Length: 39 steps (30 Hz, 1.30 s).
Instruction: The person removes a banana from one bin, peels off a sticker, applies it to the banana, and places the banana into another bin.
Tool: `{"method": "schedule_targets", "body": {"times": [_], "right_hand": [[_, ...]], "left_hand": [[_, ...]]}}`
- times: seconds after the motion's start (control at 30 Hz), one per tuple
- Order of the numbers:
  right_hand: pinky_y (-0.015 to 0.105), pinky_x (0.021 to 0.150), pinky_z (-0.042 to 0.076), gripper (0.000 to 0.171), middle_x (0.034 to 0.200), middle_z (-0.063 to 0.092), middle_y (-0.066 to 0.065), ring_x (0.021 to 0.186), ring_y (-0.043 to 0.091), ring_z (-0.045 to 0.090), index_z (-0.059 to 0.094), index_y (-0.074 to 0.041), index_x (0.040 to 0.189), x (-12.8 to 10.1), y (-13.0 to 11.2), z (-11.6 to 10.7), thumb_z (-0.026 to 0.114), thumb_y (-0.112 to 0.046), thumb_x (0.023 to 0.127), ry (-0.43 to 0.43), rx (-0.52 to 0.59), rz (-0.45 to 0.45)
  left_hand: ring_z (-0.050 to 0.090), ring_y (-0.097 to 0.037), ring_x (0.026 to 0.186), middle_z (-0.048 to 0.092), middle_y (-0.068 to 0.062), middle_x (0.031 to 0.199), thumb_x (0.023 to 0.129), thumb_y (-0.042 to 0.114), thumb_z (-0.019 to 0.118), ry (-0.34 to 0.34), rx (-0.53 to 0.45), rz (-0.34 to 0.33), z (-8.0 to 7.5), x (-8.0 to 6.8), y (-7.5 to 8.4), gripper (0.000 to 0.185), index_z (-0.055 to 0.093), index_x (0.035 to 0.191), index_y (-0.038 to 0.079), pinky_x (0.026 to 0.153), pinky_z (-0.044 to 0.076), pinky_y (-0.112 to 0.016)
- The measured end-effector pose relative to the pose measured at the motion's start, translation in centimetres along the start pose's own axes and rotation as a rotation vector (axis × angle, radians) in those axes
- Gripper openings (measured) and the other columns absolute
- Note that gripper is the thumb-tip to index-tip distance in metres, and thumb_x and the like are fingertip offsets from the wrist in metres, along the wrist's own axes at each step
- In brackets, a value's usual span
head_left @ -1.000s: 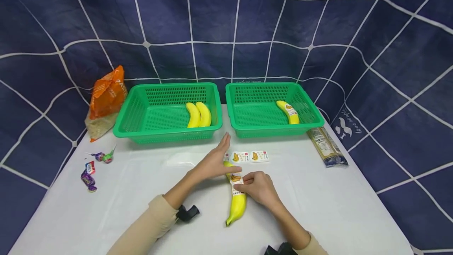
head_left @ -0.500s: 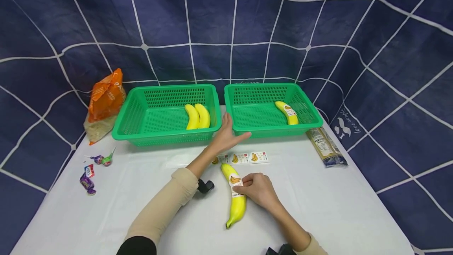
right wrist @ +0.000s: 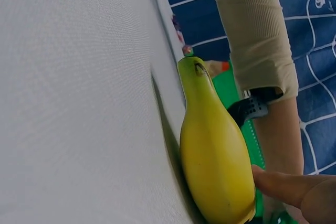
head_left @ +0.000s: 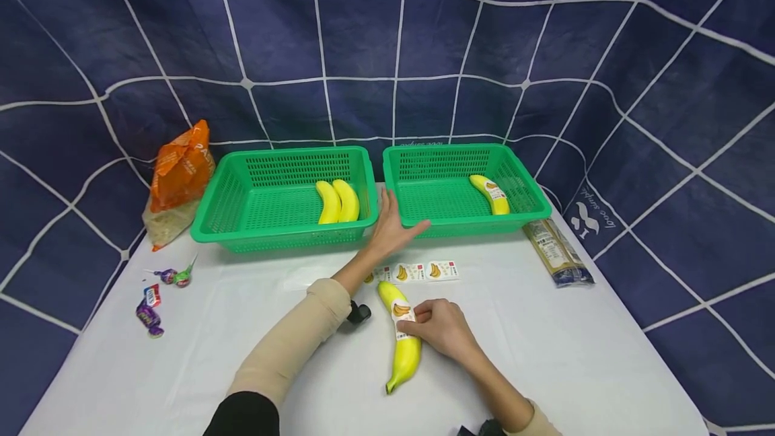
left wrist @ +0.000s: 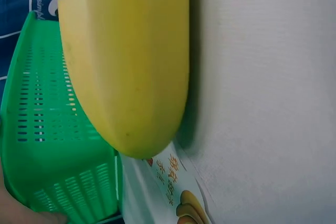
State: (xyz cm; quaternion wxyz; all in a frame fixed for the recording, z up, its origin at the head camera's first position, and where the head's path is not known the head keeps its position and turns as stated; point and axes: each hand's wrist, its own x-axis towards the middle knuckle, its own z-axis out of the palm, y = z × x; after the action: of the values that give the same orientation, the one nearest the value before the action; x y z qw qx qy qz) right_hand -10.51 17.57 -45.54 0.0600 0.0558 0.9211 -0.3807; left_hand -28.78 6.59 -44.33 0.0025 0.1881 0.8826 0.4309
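Observation:
A yellow banana (head_left: 406,358) lies on the white table with a printed banana label (head_left: 401,309) on its upper side. My right hand (head_left: 445,328) is at the banana's right side, fingers curled, its thumb on the label. In the right wrist view the banana (right wrist: 215,156) fills the middle, and a digit touches its edge. Farther forward, my left hand (head_left: 389,229) reaches with straight fingers between the two baskets, thumb spread toward the right green basket (head_left: 478,226). Whether it touches the basket cannot be told. Below it lies a strip of labels (head_left: 412,272), partly covered by that wrist.
Two bananas (head_left: 338,202) lie in the left green basket (head_left: 290,242). The right basket contains one labelled banana (head_left: 490,195). An orange bag (head_left: 180,170), lollipops (head_left: 175,276) and wrapped candy (head_left: 148,315) are at the left; a flat packet (head_left: 560,252) lies at the right.
My left hand has moved from the banana's upper end forward to the gap between the baskets. My right hand has stayed at the banana, thumb on the label.

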Motion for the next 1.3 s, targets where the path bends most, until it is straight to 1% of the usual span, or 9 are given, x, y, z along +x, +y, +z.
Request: {"method": "schedule_targets", "body": {"times": [0.1,0.3,0.37,0.5,0.63,0.87,1.0,1.13,1.3], "right_hand": [[0.026,0.064,0.052,0.045,0.08,0.072,0.0,0.074,0.01,0.062,0.075,-0.004,0.094,-0.1,0.0,0.1,0.082,-0.042,0.072,0.001,-0.013,-0.01],[0.026,0.063,0.051,0.042,0.078,0.071,0.0,0.073,0.01,0.062,0.075,-0.005,0.092,-0.1,-0.2,0.3,0.083,-0.04,0.071,0.017,-0.034,-0.021],[0.026,0.063,0.051,0.041,0.077,0.071,-0.001,0.073,0.009,0.061,0.075,-0.005,0.091,-0.1,-0.2,0.3,0.083,-0.04,0.071,0.017,-0.036,-0.024],[0.026,0.064,0.05,0.041,0.076,0.071,-0.002,0.073,0.009,0.06,0.075,-0.006,0.09,-0.1,-0.2,0.4,0.082,-0.041,0.071,0.018,-0.038,-0.022],[0.026,0.064,0.05,0.04,0.076,0.071,-0.002,0.073,0.009,0.06,0.075,-0.006,0.09,-0.1,-0.2,0.3,0.082,-0.041,0.071,0.014,-0.036,-0.018],[0.025,0.063,0.05,0.039,0.076,0.071,-0.002,0.072,0.009,0.061,0.076,-0.007,0.09,0.0,-0.3,0.3,0.082,-0.04,0.071,0.017,-0.032,-0.022],[0.025,0.063,0.05,0.039,0.076,0.071,-0.001,0.071,0.009,0.06,0.076,-0.006,0.09,0.1,-0.4,0.3,0.082,-0.04,0.071,0.015,-0.026,-0.013],[0.025,0.063,0.05,0.04,0.077,0.072,-0.001,0.071,0.008,0.061,0.076,-0.005,0.092,0.2,-0.4,0.3,0.083,-0.039,0.071,0.0,-0.008,0.004],[0.025,0.062,0.05,0.042,0.077,0.073,0.0,0.07,0.009,0.062,0.076,-0.004,0.092,0.2,-0.3,0.2,0.083,-0.039,0.071,-0.017,0.02,0.026]], "left_hand": [[0.01,-0.041,0.149,-0.017,-0.012,0.164,0.082,0.068,0.06,0.002,-0.023,-0.003,0.1,0.1,0.0,0.115,-0.003,0.157,0.007,0.11,0.037,-0.06],[0.012,-0.043,0.148,-0.016,-0.013,0.164,0.084,0.066,0.06,0.007,-0.033,-0.006,0.1,0.5,-0.1,0.113,-0.002,0.157,0.005,0.111,0.034,-0.061],[0.013,-0.043,0.148,-0.018,-0.01,0.164,0.084,0.065,0.06,0.007,-0.036,-0.011,0.1,0.7,-0.1,0.113,-0.001,0.157,0.005,0.111,0.035,-0.06],[0.012,-0.041,0.15,-0.022,-0.005,0.163,0.084,0.064,0.061,-0.005,-0.042,-0.015,0.1,0.9,-0.3,0.113,-0.003,0.157,0.006,0.113,0.034,-0.058],[0.01,-0.039,0.15,-0.023,-0.005,0.163,0.084,0.064,0.061,-0.019,-0.052,-0.007,0.2,1.0,-0.3,0.113,-0.005,0.157,0.007,0.114,0.033,-0.057],[0.009,-0.034,0.151,-0.016,-0.007,0.165,0.084,0.06,0.064,0.012,-0.049,0.025,0.2,1.2,-0.2,0.114,-0.004,0.156,0.004,0.118,0.029,-0.052],[0.008,-0.033,0.152,-0.015,-0.007,0.165,0.085,0.058,0.064,0.009,-0.066,0.04,0.1,1.3,-0.2,0.113,-0.006,0.155,0.004,0.119,0.027,-0.05],[0.006,-0.032,0.152,-0.016,-0.007,0.165,0.085,0.058,0.063,-0.005,-0.076,0.038,0.1,1.2,-0.3,0.114,-0.008,0.155,0.004,0.119,0.026,-0.05],[0.006,-0.031,0.152,-0.017,-0.006,0.165,0.085,0.058,0.063,-0.005,-0.081,0.029,0.2,1.1,-0.3,0.114,-0.008,0.155,0.005,0.119,0.027,-0.049]]}}
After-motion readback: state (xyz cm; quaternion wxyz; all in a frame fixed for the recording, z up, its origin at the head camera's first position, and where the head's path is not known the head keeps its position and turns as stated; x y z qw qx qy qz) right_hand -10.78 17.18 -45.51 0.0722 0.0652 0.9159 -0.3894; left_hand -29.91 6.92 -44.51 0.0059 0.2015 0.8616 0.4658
